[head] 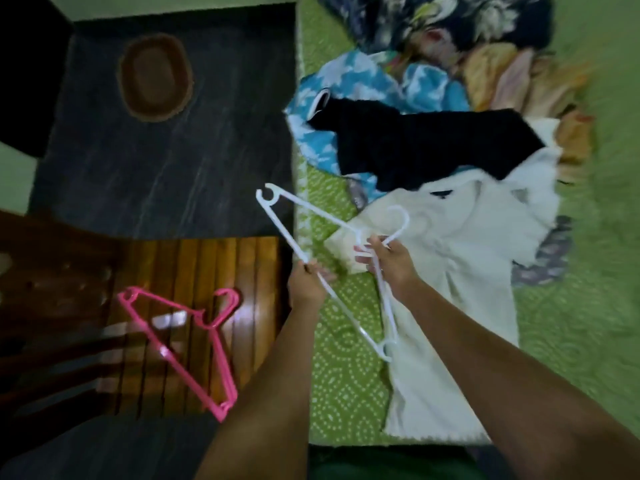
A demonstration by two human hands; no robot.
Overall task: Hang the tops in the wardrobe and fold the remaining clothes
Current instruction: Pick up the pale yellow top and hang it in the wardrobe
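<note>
Lying flat on the green bed (346, 382), the white top (460, 271) is spread with its collar toward the pile; a black top (426, 147) lies across its upper edge, over a blue patterned cloth (349, 81); further back sit a dark floral cloth (460, 19) and yellow clothes (526, 81), all rumpled. A white hanger (311, 244) is held above the bed's edge and the white top's near sleeve, slanted, its hook (398, 220) over the white fabric; its thin frame is blurred, so whether it is one hanger or two I cannot tell. The left hand (308, 282) pinches the long bar, fingers curled round it; the right hand (388, 261) grips the neck just below the hook, fingers closed on the plastic; both forearms reach forward from the lower edge, nearly parallel. A pink hanger (187, 344) lies on a brown wooden chair (214, 271) left of the bed, above a dark floor with an oval mat (156, 76).
</note>
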